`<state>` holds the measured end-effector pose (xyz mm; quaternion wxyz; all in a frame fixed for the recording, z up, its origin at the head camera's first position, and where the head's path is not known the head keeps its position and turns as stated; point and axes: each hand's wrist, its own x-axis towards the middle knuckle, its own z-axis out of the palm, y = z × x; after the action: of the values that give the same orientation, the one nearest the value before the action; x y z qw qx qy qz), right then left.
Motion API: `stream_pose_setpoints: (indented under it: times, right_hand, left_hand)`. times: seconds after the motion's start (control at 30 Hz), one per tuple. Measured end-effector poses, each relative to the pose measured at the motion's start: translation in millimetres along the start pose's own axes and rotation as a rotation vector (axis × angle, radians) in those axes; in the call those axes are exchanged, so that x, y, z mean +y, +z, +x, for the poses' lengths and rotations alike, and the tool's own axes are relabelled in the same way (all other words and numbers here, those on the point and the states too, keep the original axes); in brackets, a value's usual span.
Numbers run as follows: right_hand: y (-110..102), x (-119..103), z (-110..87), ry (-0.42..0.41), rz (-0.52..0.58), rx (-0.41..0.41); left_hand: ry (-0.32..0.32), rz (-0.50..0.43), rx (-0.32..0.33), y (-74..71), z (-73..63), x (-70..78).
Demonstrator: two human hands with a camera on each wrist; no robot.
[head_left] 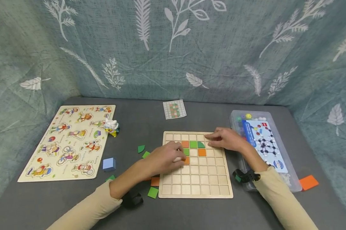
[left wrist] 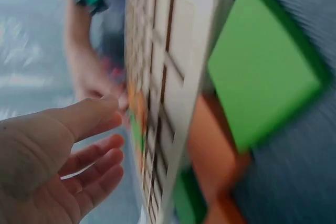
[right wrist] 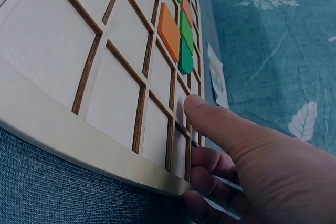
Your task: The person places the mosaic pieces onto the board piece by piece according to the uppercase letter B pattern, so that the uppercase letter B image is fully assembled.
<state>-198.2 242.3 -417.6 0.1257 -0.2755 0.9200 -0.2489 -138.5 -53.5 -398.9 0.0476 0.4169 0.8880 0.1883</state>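
A wooden grid board (head_left: 195, 180) lies on the table with several orange and green square tiles, plus a dark green rounded piece (head_left: 200, 145), in its upper cells. Over the board's left part is my left hand (head_left: 167, 156), its fingertips right by an orange tile (head_left: 187, 160). In the left wrist view, its thumb and bent fingers stand apart, with nothing visible between them. My right hand (head_left: 226, 138) grips the board's upper right edge. The right wrist view shows the thumb (right wrist: 197, 106) over the top face and the other fingers curled at the side.
Loose pieces lie left of the board, among them a green tile (head_left: 153, 192). Behind it is a printed pattern card (head_left: 174, 109). A plastic kit box (head_left: 272, 119) stands right, beside an orange piece (head_left: 309, 182). Left are a picture puzzle (head_left: 83, 126), a blue block (head_left: 108, 164) and a small figurine (head_left: 112, 127).
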Motion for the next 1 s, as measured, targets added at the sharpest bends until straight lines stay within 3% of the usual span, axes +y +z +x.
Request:
stream_pose_setpoints:
  times: [0.13,0.27,0.43,0.63,1.0]
  right_hand:
    - [-1.3,-1.0,1.1,0.004,0.003,0.005]
    - [-1.4,-2.3,0.1,0.012,-0.006,0.008]
    - [0.7,-2.1,-0.9,0.009,0.003,-0.002]
    - [1.2,-1.9,0.4,0.003,-0.001,0.006]
    - [0.9,-2.4,-0.4,0.000,-0.003,0.009]
  left_hand:
    - [-0.100,-0.082,0.066,-16.2,-27.1,-23.8]
    - [-0.200,-0.117,0.087,-24.3,-57.3,-50.8]
    - [-0.219,-0.137,0.141,-17.8,-83.7,-69.2]
    - [-0.193,-0.180,0.205,-10.2,-89.8,-72.7]
    - [-0.196,-0.230,0.182,-7.2,-90.1,-75.7]
